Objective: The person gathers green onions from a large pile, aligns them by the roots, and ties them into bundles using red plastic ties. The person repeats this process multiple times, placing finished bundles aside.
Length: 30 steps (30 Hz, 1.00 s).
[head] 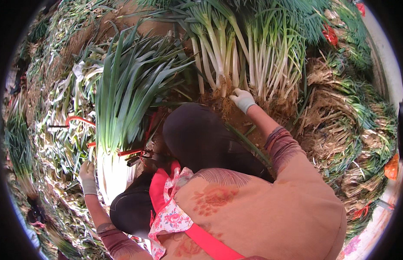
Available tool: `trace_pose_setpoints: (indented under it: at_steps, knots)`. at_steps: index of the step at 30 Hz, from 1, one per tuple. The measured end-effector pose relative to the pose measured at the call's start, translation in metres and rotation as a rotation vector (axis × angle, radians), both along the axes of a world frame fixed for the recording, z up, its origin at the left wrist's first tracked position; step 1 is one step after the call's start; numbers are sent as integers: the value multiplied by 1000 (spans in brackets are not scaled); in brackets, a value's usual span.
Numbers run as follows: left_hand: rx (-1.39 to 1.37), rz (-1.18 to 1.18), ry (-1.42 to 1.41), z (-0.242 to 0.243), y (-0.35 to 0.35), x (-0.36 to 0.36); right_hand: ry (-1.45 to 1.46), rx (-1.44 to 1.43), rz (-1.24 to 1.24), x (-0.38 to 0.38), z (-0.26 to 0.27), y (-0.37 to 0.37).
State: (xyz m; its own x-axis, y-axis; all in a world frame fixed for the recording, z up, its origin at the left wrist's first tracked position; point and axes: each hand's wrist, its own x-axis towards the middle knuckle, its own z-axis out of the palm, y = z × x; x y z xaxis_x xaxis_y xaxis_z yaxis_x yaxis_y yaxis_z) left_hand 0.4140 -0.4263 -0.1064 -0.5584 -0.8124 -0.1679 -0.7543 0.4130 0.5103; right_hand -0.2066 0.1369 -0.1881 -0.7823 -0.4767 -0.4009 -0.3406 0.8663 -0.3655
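Note:
My left hand (88, 177), in a pale glove, is beside the white stalks of a big bundle of leeks or large green onions (114, 175); what its fingers do is unclear. That bundle lies against a red metal frame (130, 152), its dark green leaves pointing away from me. Past my knee, my gloved right hand (243, 99) reaches to the rooty base of long-stalked green onions (222, 61). Its fingertips are at the roots, and whether they grip a stalk cannot be told. More thin-stalked green onions (273, 65) stand just right of it.
Heaps of rooted green onions (331, 117) lie at the right, near an orange bag (391, 167) and a pale ledge (388, 55). Stripped leaves and peelings (63, 143) cover the ground at the left. A red curved bar (79, 119) sticks out beside the leek bundle.

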Motion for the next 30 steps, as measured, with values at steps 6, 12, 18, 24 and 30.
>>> trace_pose_setpoints:
  at_steps: [6,12,18,24,30]
  knots:
    - [70,-236,25,80,92,-178,-5,-240,-333,-43,-35,-46]
    - [221,-394,83,77,208,-293,-18,102,-335,-84,-37,-124]
    - [347,-425,25,37,252,-313,60,382,-260,-103,-72,-148]
    - [231,-555,-64,23,250,-299,-25,347,-301,-112,-53,-139]
    - [212,-544,-28,30,250,-286,-128,191,-400,-117,-20,-124]
